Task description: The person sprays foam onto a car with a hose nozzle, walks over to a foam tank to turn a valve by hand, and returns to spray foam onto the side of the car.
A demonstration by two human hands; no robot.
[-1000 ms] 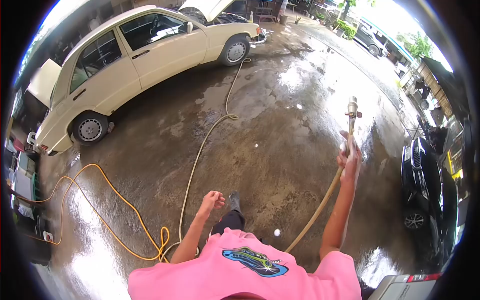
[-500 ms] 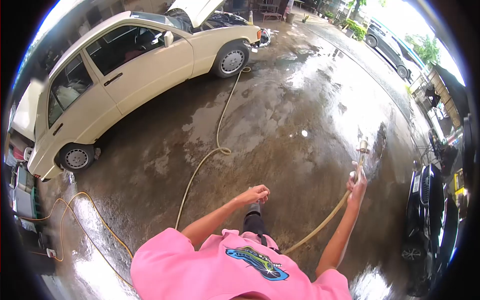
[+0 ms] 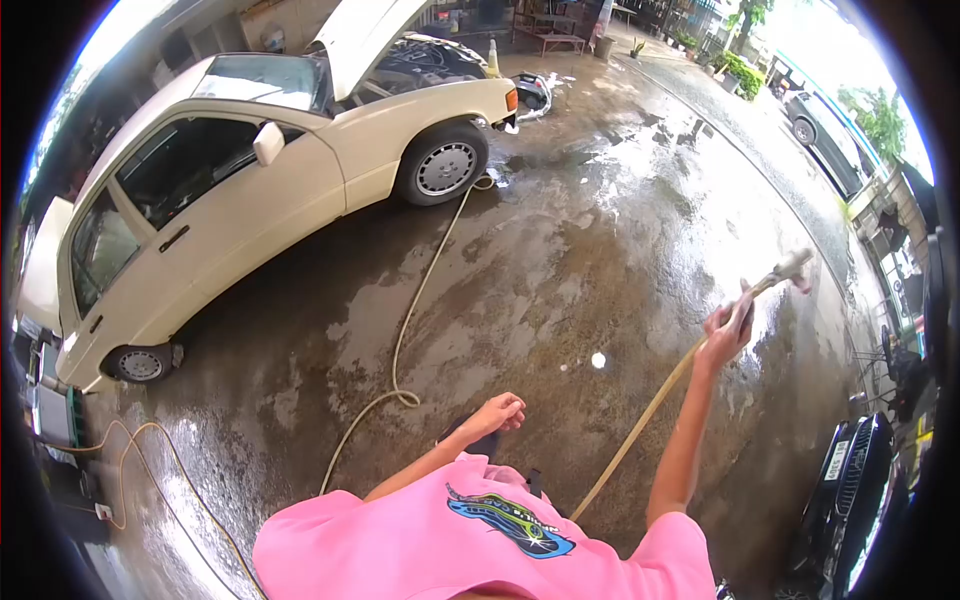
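Note:
My right hand (image 3: pixel 728 335) is wrapped round a tan hose (image 3: pixel 650 410) just below its metal nozzle (image 3: pixel 790 266), held out to the right over the wet floor. The nozzle points up and to the right and is slightly blurred. My left hand (image 3: pixel 497 414) hangs in front of my body with its fingers curled in; nothing shows in it. To the left stands a cream car (image 3: pixel 250 215) with its hood (image 3: pixel 365 40) raised. A pale hose (image 3: pixel 408 330) lies on the floor between the car's front wheel and me.
An orange hose (image 3: pixel 170 450) lies at the lower left. A black car (image 3: pixel 850 490) stands at the lower right. A cone (image 3: pixel 493 58) and a bench (image 3: pixel 562 42) are near the raised hood. A dark vehicle (image 3: pixel 828 140) is parked at the upper right.
The cream car appears larger and nearer. My right hand has moved farther right, and the nozzle has tilted from upright to the right. My left hand has shifted across from the left.

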